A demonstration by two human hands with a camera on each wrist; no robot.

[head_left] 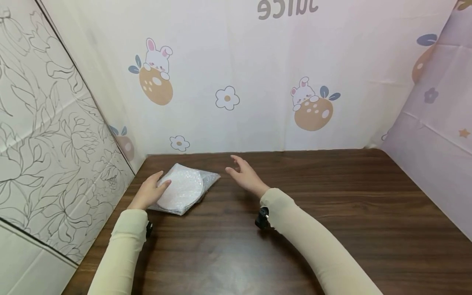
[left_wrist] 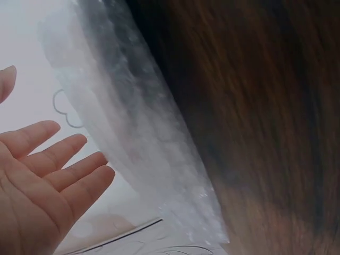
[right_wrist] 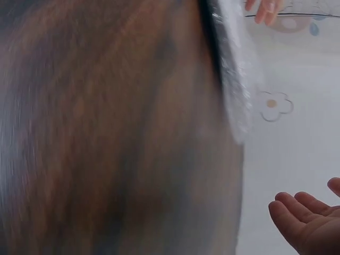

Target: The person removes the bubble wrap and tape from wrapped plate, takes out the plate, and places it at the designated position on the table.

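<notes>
A flat package in clear bubble wrap (head_left: 180, 189), with a pale round shape showing inside, lies on the left part of the table. At its left edge is my left hand (head_left: 149, 191), fingers extended and thumb apart. The left wrist view has the fingers of that hand (left_wrist: 56, 180) spread beside the bubble wrap (left_wrist: 143, 127); whether they touch it I cannot tell. My right hand (head_left: 245, 176) hovers to the right of the package, holding nothing, its fingers relaxed. In the right wrist view this hand (right_wrist: 311, 223) is apart from the bubble wrap (right_wrist: 234, 74).
The dark wood-grain table (head_left: 332, 196) extends to the right and toward me. A printed cloth (head_left: 258, 53) with rabbits and flowers hangs along the back edge. On the left stands a panel with line-drawn flowers (head_left: 48, 123).
</notes>
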